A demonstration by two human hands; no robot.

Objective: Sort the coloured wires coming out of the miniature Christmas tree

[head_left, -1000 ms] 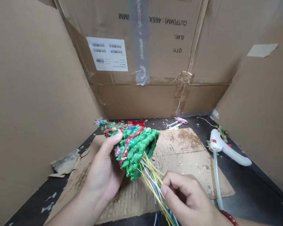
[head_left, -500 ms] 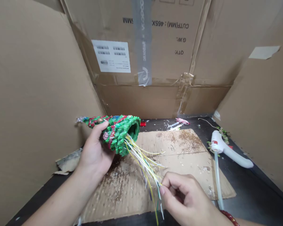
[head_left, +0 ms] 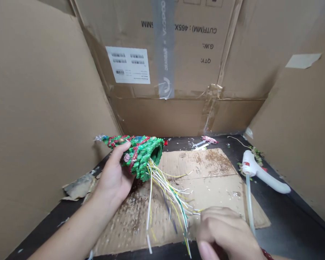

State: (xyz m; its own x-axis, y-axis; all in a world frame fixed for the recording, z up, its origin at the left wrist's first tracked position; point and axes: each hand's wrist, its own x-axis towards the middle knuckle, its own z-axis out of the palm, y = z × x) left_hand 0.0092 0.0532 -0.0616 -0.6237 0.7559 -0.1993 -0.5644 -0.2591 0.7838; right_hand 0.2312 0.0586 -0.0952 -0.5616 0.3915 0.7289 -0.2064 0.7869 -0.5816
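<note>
My left hand [head_left: 119, 177] is wrapped round a hollow Christmas tree figurine [head_left: 142, 153], green with red garlands and a silvery tip. The tree lies on its side in the air, tip to the left, open base facing right. Out of that base hangs a loose bunch of thin wires [head_left: 168, 184], white, yellow, green and dark, spread over the cardboard. My right hand [head_left: 224, 231] is curled at the right of the wires, its back towards me. A few wire ends reach its edge; what its fingers hold, if anything, is hidden.
A scuffed cardboard sheet [head_left: 206, 162] covers the dark tabletop. On the right lies a white glue gun [head_left: 265, 177] with a clear glue stick. Red-and-white string [head_left: 209, 139] and scraps lie at the back. Tall cardboard walls [head_left: 189, 112] enclose three sides; a torn piece [head_left: 78, 186] lies left.
My right hand has moved right and down and turned over from its pinch at the wires. The wires have fanned out, some dropping to the left. The tree has shifted slightly right.
</note>
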